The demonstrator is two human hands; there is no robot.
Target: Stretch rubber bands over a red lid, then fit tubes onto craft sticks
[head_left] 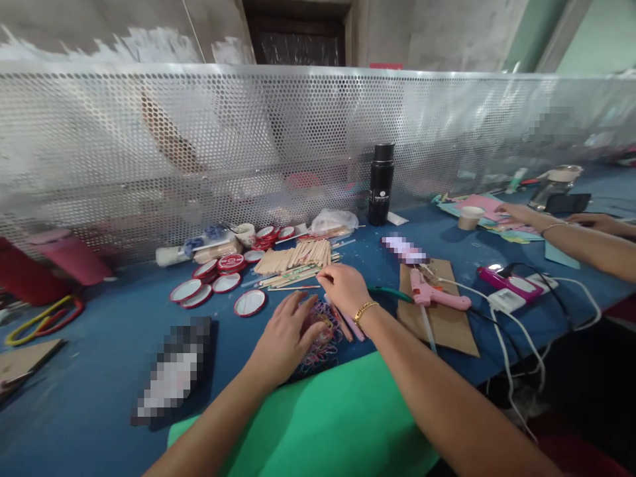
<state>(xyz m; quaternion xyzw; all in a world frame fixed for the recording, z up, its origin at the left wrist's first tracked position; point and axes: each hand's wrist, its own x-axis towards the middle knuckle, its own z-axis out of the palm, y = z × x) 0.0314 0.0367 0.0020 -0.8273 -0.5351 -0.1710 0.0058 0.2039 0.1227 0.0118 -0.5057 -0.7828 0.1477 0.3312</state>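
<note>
Blue bench (236,344) supplies are presumably grouped for reach: wooden sticks (298,258) at the left hand's (287,328) twelve o'clock, coloured strands (324,350) at its three. That hand is loosely spread, no hold visible; the right hand (344,289) is pinched, contents unclear.

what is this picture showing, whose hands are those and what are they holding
There's no machine: these are one person's bare hands, seen by a camera worn on their head, looking forward and down. The left hand lies open over a coloured tangle. The fingers of the right hand are pinched together by the sticks; anything held there is too small to make out. On the blue table are lids, a bottle and, on cardboard, a glue gun. The hand at far right belongs to another person.
</note>
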